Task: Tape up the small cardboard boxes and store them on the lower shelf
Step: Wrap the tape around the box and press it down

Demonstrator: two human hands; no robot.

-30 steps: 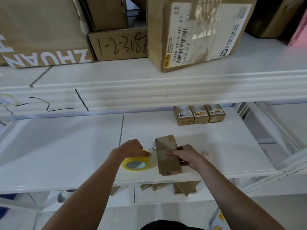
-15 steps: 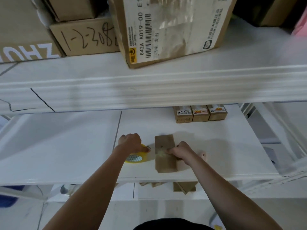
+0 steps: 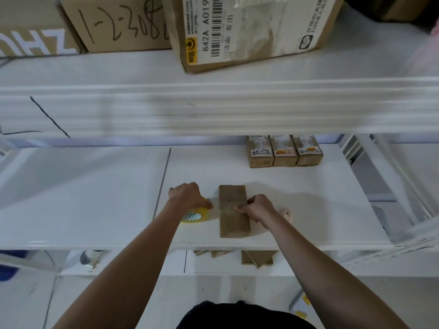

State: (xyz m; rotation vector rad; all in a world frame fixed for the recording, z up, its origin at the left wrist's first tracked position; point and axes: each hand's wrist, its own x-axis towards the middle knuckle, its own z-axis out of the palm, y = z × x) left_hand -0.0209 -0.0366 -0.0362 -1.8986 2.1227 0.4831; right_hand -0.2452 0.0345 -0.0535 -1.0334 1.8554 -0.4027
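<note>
Small cardboard box (image 3: 234, 211) lies flat on the white shelf (image 3: 95, 198), near the front edge, long axis pointing away from the person. Right hand (image 3: 257, 207) grips its right side, fingers curled over the top face. Left hand (image 3: 187, 195) is curled round the yellow tape roll (image 3: 193, 216), just left of the box. Tape strip between roll and box too faint to confirm. Three taped small boxes (image 3: 283, 150) stand side by side, touching, at the back of the same shelf. Big cartons (image 3: 249, 27) sit on the shelf above.
</note>
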